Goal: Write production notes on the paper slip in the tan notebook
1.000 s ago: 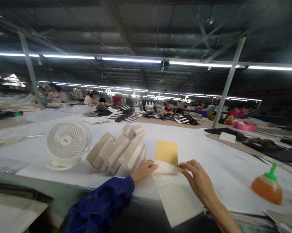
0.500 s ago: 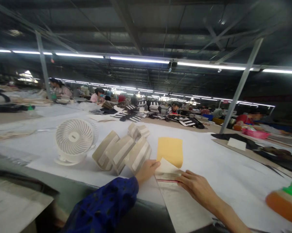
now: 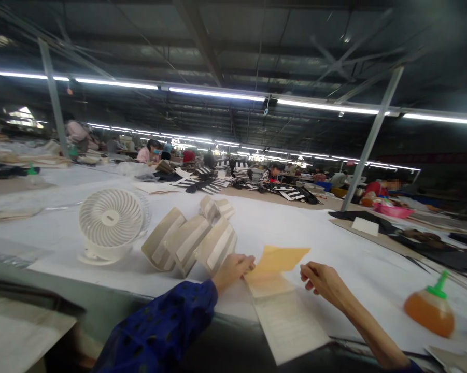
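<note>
A pale strip (image 3: 291, 324) lies over the table's front edge, with a yellow sheet (image 3: 282, 257) at its far end. The sheet's far part is bent up off the table. My left hand (image 3: 233, 270) is closed at the left edge of the yellow sheet, fingertips pinched on it. To the right of the sheet, my right hand (image 3: 324, 282) hovers with loosely curled, slightly parted fingers and nothing visible in them. Just left of my left hand stand several curved beige pieces (image 3: 190, 238) with pale bands.
A white fan (image 3: 111, 220) stands at the left. A squeeze bottle (image 3: 429, 311) with amber liquid and green nozzle is at the right. Black-and-white striped pieces (image 3: 213, 181) are heaped at the back. Dark pieces (image 3: 427, 246) lie right. Other people sit farther off.
My right hand has come off the pale strip and moved slightly right. The yellow sheet, flat before, is now bent up and over the strip's far end. The view has shifted slightly.
</note>
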`<state>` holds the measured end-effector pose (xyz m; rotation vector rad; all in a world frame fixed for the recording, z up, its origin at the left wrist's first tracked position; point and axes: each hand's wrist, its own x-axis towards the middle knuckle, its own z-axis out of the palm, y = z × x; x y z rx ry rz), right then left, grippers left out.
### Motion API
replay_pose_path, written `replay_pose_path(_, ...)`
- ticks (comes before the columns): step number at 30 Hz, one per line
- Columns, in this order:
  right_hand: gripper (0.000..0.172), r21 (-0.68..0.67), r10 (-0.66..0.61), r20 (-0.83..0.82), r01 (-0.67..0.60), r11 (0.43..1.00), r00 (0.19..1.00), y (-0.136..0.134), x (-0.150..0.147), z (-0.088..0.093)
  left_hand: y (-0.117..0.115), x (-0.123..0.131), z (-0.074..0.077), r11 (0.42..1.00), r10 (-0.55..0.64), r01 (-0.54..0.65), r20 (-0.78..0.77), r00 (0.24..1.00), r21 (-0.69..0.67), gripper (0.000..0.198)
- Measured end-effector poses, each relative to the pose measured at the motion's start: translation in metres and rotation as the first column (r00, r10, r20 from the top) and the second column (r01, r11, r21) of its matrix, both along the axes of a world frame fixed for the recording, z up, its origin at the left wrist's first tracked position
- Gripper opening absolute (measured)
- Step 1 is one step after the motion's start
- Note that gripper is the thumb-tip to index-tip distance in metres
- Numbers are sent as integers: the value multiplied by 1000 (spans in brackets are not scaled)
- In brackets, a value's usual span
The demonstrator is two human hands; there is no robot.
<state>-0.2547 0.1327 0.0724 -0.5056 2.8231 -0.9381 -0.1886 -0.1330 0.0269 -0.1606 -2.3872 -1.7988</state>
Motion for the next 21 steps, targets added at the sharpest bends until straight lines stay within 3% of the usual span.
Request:
replay_pose_path(4, 46, -185, -5, 196, 42, 982, 981, -16, -7, 2, 1, -3, -9, 986, -70, 50, -127, 989, -156, 28)
replay_pose_path(8, 60, -170, 17, 326, 41, 985, 945, -35, -3, 9, 1, -8, -19, 969, -117, 69, -198, 973, -236, 26)
replay_pose_path(13, 53, -32, 66, 306, -60, 998, 950, -45, -15, 4, 0, -13, -23, 941, -170, 89, -228, 959, -328, 29)
replay_pose_path(21, 32, -13, 107, 252, -107, 994, 962, -30, 2, 14, 0, -9, -21, 927, -158, 96, -147, 976, -363, 34)
